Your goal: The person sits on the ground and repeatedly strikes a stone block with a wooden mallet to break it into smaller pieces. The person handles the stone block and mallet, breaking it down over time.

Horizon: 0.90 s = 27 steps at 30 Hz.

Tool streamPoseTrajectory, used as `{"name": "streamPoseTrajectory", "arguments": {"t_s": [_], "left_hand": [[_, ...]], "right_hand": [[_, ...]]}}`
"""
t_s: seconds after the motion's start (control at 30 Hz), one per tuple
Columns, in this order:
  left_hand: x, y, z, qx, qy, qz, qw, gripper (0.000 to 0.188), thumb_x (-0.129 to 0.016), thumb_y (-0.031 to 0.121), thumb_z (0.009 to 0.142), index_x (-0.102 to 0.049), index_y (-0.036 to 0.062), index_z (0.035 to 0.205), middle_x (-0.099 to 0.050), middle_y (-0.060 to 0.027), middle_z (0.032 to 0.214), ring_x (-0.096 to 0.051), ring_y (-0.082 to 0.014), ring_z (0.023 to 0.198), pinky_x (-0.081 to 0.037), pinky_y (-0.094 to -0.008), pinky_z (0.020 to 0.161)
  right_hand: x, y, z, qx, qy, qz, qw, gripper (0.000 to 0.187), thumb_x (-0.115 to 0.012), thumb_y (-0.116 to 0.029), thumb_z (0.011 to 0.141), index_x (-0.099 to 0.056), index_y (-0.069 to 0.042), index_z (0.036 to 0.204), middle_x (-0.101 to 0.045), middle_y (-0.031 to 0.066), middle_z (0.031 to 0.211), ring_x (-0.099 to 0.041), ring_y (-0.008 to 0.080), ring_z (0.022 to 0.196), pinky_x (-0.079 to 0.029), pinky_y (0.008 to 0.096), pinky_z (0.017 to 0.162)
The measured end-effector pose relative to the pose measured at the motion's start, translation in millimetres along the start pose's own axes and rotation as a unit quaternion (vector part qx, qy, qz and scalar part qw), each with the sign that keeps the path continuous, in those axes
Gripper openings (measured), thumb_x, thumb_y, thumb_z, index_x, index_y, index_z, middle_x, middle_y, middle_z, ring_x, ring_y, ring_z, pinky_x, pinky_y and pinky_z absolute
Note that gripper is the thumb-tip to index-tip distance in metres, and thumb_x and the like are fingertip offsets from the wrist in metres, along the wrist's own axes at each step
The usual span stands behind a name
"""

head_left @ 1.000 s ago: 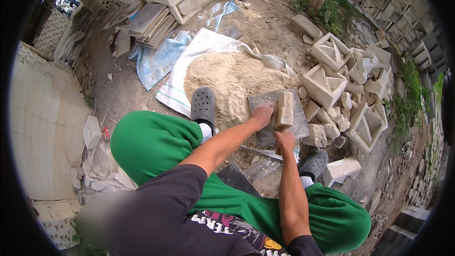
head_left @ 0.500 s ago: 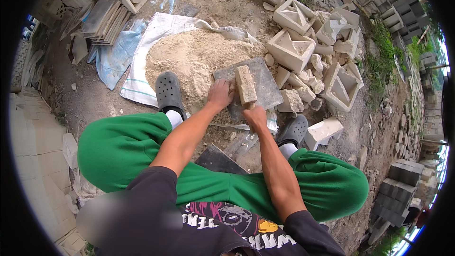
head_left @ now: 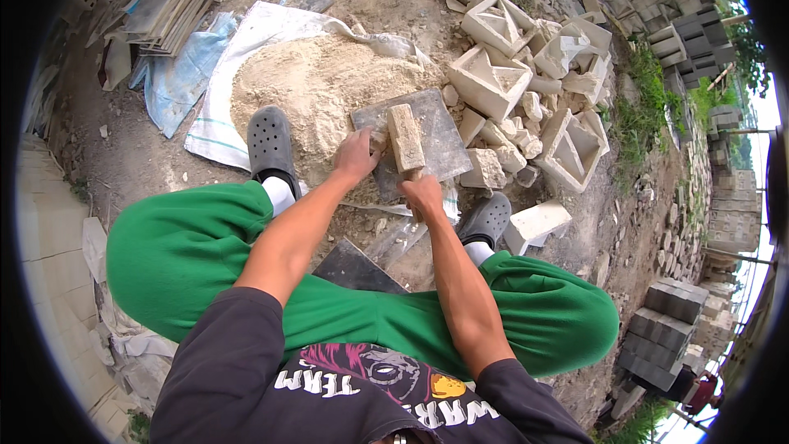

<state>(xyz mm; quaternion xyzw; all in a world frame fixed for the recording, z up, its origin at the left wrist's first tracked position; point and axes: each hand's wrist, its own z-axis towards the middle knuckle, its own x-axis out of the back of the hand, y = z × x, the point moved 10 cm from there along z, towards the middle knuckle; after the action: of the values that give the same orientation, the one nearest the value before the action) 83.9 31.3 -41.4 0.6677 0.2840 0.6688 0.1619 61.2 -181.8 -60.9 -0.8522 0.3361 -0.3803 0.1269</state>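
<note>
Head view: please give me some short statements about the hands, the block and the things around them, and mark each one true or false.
1. The right hand grips the near end of a tan stone block. True.
2. The block lies on a bare wooden table. False: it rests on a dark grey slab set on the ground.
3. The left hand is on the slab just left of the block. True.
4. The sand pile is heaped on a white sheet. True.
5. The hollow concrete blocks lie to the person's left. False: they lie on the right, beyond the slab.
6. The person wears red trousers. False: they are green.
</note>
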Motion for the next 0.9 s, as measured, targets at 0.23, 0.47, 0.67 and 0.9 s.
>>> {"name": "streamPoseTrajectory", "arguments": {"t_s": [0.23,0.47,0.67,0.9], "left_hand": [[6,3,0,0.024,-0.049,-0.008,0.998,0.034,-0.075,0.021,0.082,-0.065,0.005,0.109,-0.07,-0.0156,0.1,-0.066,-0.0369,0.099,-0.053,-0.0473,0.085],[12,13,-2,-0.018,0.004,0.017,1.0,0.024,-0.074,0.018,0.081,-0.068,0.0074,0.102,-0.069,-0.0166,0.104,-0.067,-0.0355,0.097,-0.054,-0.0468,0.081],[10,11,-1,-0.019,-0.004,0.019,1.0,0.022,-0.072,0.018,0.085,-0.067,0.0065,0.102,-0.07,-0.0171,0.102,-0.067,-0.0367,0.098,-0.053,-0.0477,0.082],[6,14,2,0.004,-0.05,0.012,0.999,0.028,-0.072,0.019,0.085,-0.067,0.0058,0.109,-0.071,-0.0181,0.102,-0.066,-0.0372,0.101,-0.053,-0.0486,0.084]], "right_hand": [[37,-43,-4,0.118,0.114,0.052,0.985,0.036,-0.073,-0.033,0.07,-0.072,0.002,0.079,-0.072,0.0208,0.075,-0.071,0.037,0.072,-0.054,0.0443,0.068],[10,-14,6,0.042,0.085,-0.031,0.995,0.038,-0.071,-0.03,0.07,-0.074,0.002,0.091,-0.072,0.0247,0.083,-0.072,0.0395,0.082,-0.055,0.0459,0.075],[14,-26,7,0.049,0.045,0.079,0.995,0.04,-0.072,-0.031,0.07,-0.073,0.004,0.091,-0.072,0.0243,0.082,-0.072,0.0394,0.081,-0.055,0.0456,0.074],[17,-19,11,0.096,0.127,0.001,0.987,0.034,-0.073,-0.03,0.07,-0.071,0.004,0.076,-0.07,0.0166,0.069,-0.071,0.0248,0.064,-0.055,0.0382,0.062]]}}
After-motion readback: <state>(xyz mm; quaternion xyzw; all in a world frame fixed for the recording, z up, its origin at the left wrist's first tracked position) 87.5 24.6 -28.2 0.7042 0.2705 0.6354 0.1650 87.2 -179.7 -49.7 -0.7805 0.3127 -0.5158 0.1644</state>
